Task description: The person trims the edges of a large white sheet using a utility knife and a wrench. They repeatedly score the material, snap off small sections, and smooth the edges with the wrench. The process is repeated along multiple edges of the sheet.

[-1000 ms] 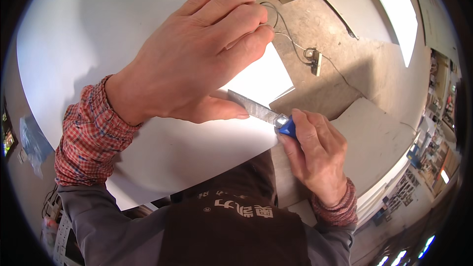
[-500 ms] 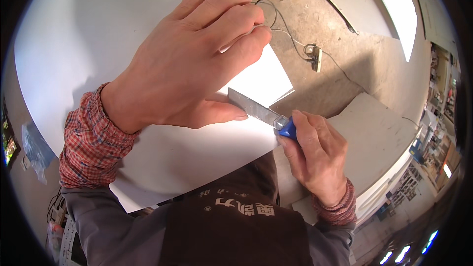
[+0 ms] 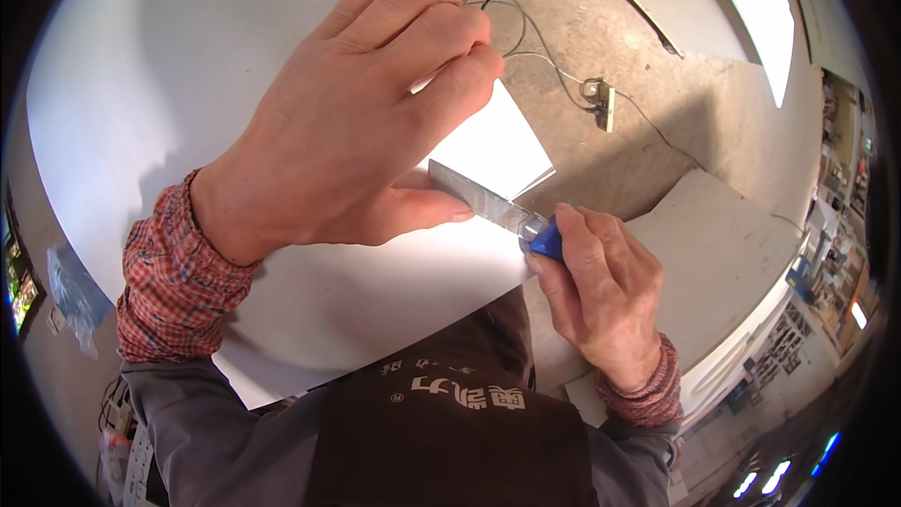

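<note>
Controlling the blue-handled knife (image 3: 497,210) matters most: right hand (image 3: 605,296) grips it firmly, blade (image 3: 474,197) angled over the white sheet (image 3: 366,300) near its edge. Left hand (image 3: 328,141) spreads loosely above the sheet, holding nothing visible; thumb (image 3: 422,210) should clear the blade.

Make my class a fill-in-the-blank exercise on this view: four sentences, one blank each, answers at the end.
1. The right hand grips a knife by a handle whose visible part is coloured ____.
2. The left hand is over a large sheet coloured ____.
3. Of the left hand's five digits, the ____ is nearest the blade.
4. A power strip lies on the ____.
Missing words: blue; white; thumb; floor.
</note>
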A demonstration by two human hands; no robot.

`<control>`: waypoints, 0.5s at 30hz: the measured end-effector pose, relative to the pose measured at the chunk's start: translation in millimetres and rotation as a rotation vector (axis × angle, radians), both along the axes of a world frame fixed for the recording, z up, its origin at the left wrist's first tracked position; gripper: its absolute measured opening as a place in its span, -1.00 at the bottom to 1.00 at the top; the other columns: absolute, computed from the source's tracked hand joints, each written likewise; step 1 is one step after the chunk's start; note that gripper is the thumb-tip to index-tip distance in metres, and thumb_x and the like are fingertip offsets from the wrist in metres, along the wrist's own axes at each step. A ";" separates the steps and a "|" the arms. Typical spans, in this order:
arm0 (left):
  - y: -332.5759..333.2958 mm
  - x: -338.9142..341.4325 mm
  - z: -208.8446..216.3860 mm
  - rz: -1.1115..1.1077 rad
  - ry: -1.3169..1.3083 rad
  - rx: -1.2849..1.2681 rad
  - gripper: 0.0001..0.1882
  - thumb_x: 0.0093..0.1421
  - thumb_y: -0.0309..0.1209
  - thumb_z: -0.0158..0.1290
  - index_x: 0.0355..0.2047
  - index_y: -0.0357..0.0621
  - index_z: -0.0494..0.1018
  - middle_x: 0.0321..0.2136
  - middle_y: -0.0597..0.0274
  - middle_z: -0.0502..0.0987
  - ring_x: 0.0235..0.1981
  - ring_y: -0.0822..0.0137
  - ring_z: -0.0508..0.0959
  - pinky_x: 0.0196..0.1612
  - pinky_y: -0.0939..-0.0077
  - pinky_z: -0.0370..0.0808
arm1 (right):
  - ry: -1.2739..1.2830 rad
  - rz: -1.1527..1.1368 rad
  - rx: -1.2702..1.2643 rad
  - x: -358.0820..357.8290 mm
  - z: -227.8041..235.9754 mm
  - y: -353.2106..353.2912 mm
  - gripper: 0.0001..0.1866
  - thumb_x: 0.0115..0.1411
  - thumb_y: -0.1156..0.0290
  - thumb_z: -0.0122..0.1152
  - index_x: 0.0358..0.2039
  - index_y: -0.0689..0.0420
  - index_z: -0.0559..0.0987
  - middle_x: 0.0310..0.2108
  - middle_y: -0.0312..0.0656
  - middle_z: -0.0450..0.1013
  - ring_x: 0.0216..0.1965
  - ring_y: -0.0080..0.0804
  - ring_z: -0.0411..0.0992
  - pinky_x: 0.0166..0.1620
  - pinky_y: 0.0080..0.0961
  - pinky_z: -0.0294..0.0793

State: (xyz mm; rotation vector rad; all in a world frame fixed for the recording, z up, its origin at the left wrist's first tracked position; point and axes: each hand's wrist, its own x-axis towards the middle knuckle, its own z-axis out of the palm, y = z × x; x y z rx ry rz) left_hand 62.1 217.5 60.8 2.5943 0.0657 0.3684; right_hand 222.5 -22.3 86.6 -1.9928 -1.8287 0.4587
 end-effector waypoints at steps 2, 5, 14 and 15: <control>0.9 0.6 -0.3 0.000 -0.009 0.008 -0.10 -0.34 -0.15 0.51 0.05 -0.29 0.49 0.07 -0.03 0.50 0.17 -0.16 0.48 0.33 -0.15 0.37 | -0.008 -0.007 0.003 0.4 -0.8 -0.2 -0.47 0.03 0.53 0.54 0.02 0.39 0.57 -0.21 -0.03 0.53 -0.37 -0.17 0.54 -0.36 -0.32 0.56; 0.9 4.0 -1.8 0.001 -0.028 0.026 -0.11 -0.36 -0.17 0.52 0.03 -0.27 0.50 0.04 -0.02 0.51 0.13 -0.15 0.49 0.28 -0.13 0.41 | -0.027 -0.019 0.008 2.1 -3.2 -1.5 -0.46 0.03 0.53 0.54 0.02 0.38 0.58 -0.21 -0.03 0.53 -0.37 -0.17 0.54 -0.36 -0.32 0.56; 8.8 7.4 -2.6 -0.035 -0.001 0.073 -0.12 -0.37 -0.16 0.51 0.01 -0.25 0.50 0.02 0.00 0.51 0.10 -0.13 0.50 0.21 -0.10 0.44 | -0.060 -0.028 0.055 3.2 -6.9 -3.8 -0.47 0.02 0.54 0.54 0.02 0.41 0.58 -0.21 -0.02 0.53 -0.39 -0.19 0.52 -0.38 -0.33 0.54; 10.6 7.1 -1.8 -0.027 -0.005 0.082 -0.12 -0.36 -0.15 0.51 0.02 -0.26 0.49 0.03 -0.01 0.51 0.11 -0.14 0.49 0.22 -0.11 0.43 | -0.069 -0.025 0.063 3.1 -7.6 -5.4 -0.47 0.02 0.54 0.54 0.01 0.41 0.58 -0.20 -0.01 0.54 -0.39 -0.19 0.52 -0.38 -0.33 0.54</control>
